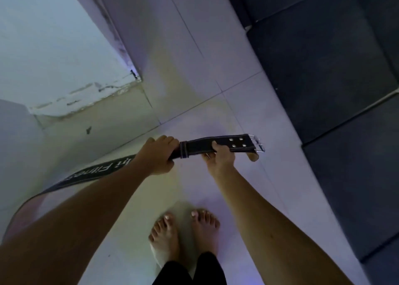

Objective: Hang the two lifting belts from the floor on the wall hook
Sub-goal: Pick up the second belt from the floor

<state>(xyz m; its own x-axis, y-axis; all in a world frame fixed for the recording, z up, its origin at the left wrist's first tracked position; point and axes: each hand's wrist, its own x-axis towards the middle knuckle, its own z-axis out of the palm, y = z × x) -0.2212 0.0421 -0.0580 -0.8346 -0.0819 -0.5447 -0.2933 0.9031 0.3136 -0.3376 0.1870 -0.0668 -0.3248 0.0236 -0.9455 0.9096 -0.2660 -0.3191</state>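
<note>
While the person stood barefoot on the pale tiled floor (pixel 248 103), both hands held one long black leather lifting belt (pixel 222 144) out level in front of the body, well above the tiles. The left hand (pixel 158 155) was clenched over the top of the strap, knuckles up, just left of the belt's stitched keeper loop (pixel 184 149). The right hand (pixel 219 158) gripped from below, thumb pressed on the black face and fingers curled under, close beside four silver rivets (pixel 237 142). Past those rivets sat the silver metal double-prong buckle (pixel 258 144) at the right end, with a tan underside of the strap curling down just below it. Leftward, the belt widened into a broad back panel (pixel 86 173) carrying white lettering, blurred and partly hidden by the left forearm, then swept down toward the lower left edge of view. Two bare feet (pixel 185 230) pointed forward on the tiles directly beneath the hands. Dark rubber mat tiles (pixel 334 68) covered the ground to the right, their edge running diagonally. A white wall (pixel 54 47) with chipped, peeling paint along its base rose at the upper left. Only one belt could be made out.
</note>
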